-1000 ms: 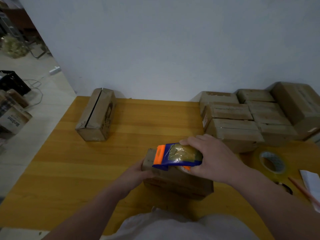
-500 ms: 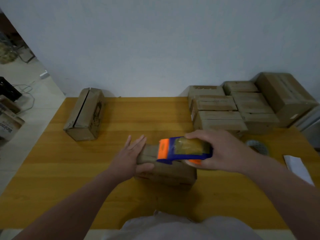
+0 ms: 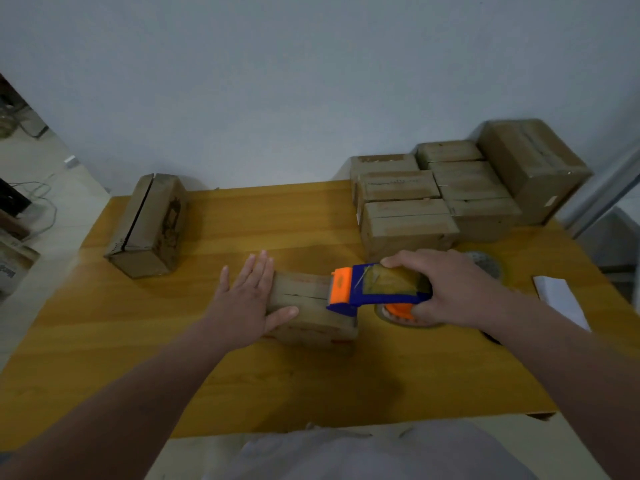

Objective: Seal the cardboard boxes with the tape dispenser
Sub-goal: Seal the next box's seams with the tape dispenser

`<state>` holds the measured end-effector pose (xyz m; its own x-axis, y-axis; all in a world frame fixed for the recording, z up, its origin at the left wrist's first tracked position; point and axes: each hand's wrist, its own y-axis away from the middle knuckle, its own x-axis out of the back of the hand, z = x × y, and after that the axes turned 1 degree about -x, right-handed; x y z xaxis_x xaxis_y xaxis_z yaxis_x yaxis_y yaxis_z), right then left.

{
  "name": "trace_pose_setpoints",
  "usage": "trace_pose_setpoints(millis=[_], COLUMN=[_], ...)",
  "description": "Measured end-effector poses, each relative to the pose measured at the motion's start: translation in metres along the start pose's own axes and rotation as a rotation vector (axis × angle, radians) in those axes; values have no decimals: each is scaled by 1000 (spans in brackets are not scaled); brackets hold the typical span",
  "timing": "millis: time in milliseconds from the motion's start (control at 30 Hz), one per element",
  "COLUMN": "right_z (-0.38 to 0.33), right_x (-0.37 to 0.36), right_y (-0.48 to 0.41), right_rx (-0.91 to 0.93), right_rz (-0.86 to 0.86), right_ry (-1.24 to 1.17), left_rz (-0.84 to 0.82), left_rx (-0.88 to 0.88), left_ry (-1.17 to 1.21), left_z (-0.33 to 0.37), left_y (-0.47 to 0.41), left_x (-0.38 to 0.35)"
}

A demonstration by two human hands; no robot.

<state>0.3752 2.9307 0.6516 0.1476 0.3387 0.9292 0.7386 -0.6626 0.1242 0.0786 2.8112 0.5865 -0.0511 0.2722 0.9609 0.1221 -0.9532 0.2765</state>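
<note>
Resting the left hand (image 3: 247,301) palm down at the left end of the small cardboard box (image 3: 304,303), fingers straight, close together and pointing away from the body, thumb spread out to the right onto the box top. Gripping the tape dispenser (image 3: 381,289) from above with the right hand (image 3: 460,289), knuckles up, fingers curled over its far side and thumb tucked at its near side. Holding both bare forearms stretched forward from the lower corners, angling inward toward each other.
</note>
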Motion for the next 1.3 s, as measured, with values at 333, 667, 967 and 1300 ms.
trace_pose_setpoints(millis=[333,667,967,1300], right_z=[2,-22,40,37], right_x=[-7,-27,-4,-5], right_y=[4,-7,14,11], right_rx=[-5,-38,-12,-54], right_rz=[40,103,27,-115], right_ry=[5,-59,-207,93], left_rz=[5,71,83,32], left_rx=[-155,-95,-81,-124], left_ry=[15,23,-3,-15], left_z=[69,56,58,57], left_y=[-6,-12,-8,-9], left_x=[-4,-11,-10,-5])
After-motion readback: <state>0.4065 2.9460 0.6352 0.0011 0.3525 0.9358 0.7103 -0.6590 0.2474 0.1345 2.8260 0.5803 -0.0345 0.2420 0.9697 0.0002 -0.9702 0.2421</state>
